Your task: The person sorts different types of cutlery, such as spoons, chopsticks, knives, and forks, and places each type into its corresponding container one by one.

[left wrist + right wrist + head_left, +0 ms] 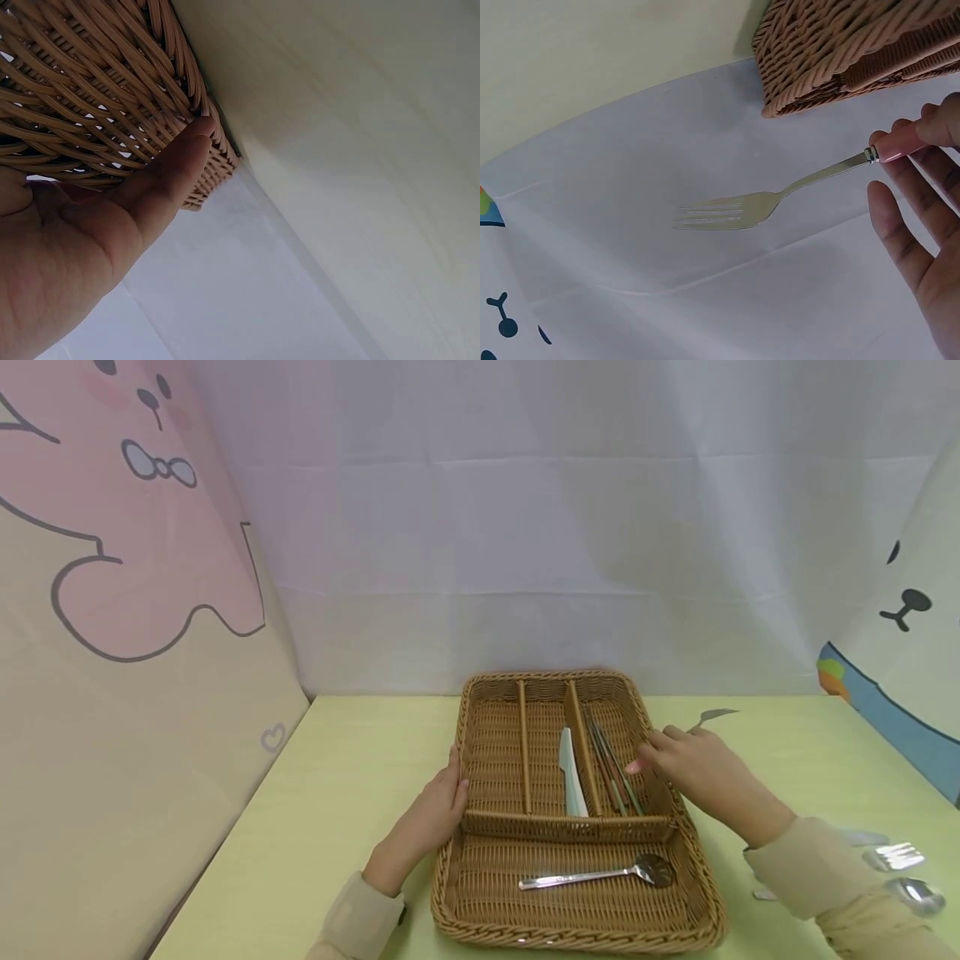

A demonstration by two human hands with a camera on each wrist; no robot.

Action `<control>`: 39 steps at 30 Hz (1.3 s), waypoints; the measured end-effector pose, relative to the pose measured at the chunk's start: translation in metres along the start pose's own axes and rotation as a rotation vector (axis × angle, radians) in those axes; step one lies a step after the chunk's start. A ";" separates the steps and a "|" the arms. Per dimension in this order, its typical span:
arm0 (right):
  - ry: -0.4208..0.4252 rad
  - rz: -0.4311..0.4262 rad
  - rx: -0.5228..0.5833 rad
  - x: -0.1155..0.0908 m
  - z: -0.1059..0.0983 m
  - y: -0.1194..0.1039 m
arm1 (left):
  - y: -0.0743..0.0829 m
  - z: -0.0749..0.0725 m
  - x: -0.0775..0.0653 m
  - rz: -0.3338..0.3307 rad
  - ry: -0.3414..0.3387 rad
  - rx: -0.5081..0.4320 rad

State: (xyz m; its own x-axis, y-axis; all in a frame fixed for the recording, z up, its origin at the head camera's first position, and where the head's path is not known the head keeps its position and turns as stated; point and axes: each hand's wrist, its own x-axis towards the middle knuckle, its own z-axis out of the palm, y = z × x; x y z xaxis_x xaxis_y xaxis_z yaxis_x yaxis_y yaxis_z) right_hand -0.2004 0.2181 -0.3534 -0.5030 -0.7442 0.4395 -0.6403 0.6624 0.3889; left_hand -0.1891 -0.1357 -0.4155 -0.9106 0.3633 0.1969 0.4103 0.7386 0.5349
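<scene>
My right hand (693, 772) is above the right rim of a wicker cutlery basket (528, 922). It pinches a fork (761, 208) by its pink handle (904, 142), with the metal tines pointing away from the basket. My left hand (427, 814) rests against the basket's left side, its fingers straight along the outer wall in the left wrist view. In the middle back compartment lies a knife (573, 777) with a pale handle. Several chopsticks (611, 764) lie in the right back compartment. A slotted spoon (652, 870) lies across the front compartment.
Right of the basket, partly behind my right sleeve (821, 864), are another fork (896, 857) and a spoon (918, 895), with other metal pieces beside them. The pale yellow table (360, 760) meets a white cloth (465, 568) behind and printed cloths on both sides.
</scene>
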 end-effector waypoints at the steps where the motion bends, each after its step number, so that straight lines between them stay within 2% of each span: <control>1: -0.001 -0.006 0.005 0.003 0.000 -0.002 | 0.000 0.000 0.000 0.001 0.002 -0.002; 20: 0.010 -0.199 -0.062 0.051 -0.005 -0.024 | 0.002 -0.001 -0.002 -0.004 -0.007 -0.009; 29: -0.021 -0.281 -0.114 0.074 -0.003 -0.034 | 0.002 -0.001 -0.002 0.001 -0.007 -0.001; 34: -0.021 -0.297 -0.098 0.085 -0.001 -0.038 | 0.002 -0.002 -0.001 -0.001 -0.008 -0.007; 39: -0.059 -0.317 -0.104 0.097 0.002 -0.044 | 0.002 -0.002 -0.001 -0.013 -0.019 0.000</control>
State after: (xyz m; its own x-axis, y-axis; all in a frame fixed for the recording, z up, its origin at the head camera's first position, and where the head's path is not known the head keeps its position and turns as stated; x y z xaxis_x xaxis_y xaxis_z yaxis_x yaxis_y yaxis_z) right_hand -0.2219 0.1165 -0.3302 -0.3229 -0.9163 0.2369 -0.7089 0.4000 0.5809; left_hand -0.1878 -0.1359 -0.4128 -0.9148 0.3644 0.1742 0.3984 0.7433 0.5373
